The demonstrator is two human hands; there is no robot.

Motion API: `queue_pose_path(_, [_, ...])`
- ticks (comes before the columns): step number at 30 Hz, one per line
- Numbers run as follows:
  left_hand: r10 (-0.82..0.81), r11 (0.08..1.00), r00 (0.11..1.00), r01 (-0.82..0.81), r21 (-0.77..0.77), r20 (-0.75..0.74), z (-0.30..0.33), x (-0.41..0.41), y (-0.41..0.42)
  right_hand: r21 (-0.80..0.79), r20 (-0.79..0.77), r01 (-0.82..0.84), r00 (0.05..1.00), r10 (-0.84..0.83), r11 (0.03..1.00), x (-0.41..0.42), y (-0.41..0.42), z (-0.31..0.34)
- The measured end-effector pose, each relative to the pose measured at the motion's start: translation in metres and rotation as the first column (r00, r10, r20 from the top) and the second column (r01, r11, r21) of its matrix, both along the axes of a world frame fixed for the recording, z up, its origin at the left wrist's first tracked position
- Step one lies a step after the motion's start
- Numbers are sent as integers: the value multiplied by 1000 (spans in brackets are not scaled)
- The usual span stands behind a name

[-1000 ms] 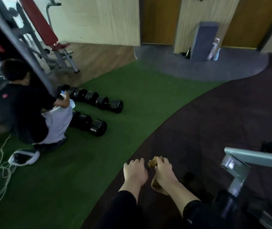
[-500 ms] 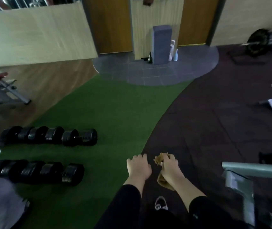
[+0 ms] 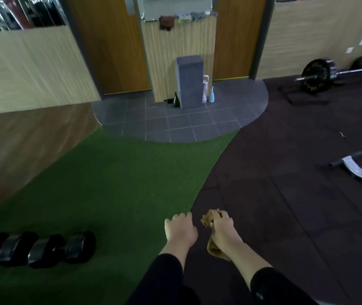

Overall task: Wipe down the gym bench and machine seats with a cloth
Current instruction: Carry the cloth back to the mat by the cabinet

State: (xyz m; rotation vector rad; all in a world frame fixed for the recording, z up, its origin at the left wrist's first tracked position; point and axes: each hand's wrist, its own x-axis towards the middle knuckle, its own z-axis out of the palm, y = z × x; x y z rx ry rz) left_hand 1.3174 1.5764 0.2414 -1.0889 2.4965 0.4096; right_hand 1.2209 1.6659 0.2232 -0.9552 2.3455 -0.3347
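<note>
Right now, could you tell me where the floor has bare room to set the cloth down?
Bare green turf lies between the dumbbells and the grey tiles; dark rubber floor is free right of the right hand. Crowded by the grey block and barbell.

Black dumbbells [image 3: 37, 249] left of hands on green turf [image 3: 114, 183]; grey block [image 3: 190, 81] far ahead; barbell [image 3: 320, 74] far right.

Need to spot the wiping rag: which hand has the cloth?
The right hand: its fingers curl round the tan cloth, which hangs below the wrist. The left hand holds nothing.
</note>
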Motion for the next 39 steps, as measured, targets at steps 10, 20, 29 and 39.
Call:
queue_pose_path(10, [-63,998,998,63,-12,-2,-4,-169,-166,-28,-26,46,999,-47,999,-172,-163,-2])
queue_pose_path(20, [-142,989,989,144,-35,30,5,-339,-340,-13,-34,76,996,-77,997,-336,-328,7])
queue_pose_path(29, [-165,986,986,166,-15,28,-4,-504,-460,-14,-16,95,995,-95,995,-502,-439,-4])
queue_pose_path(39, [-115,993,993,116,-23,14,-2,-711,-590,-78,-11,57,998,-58,995,-722,-586,5])
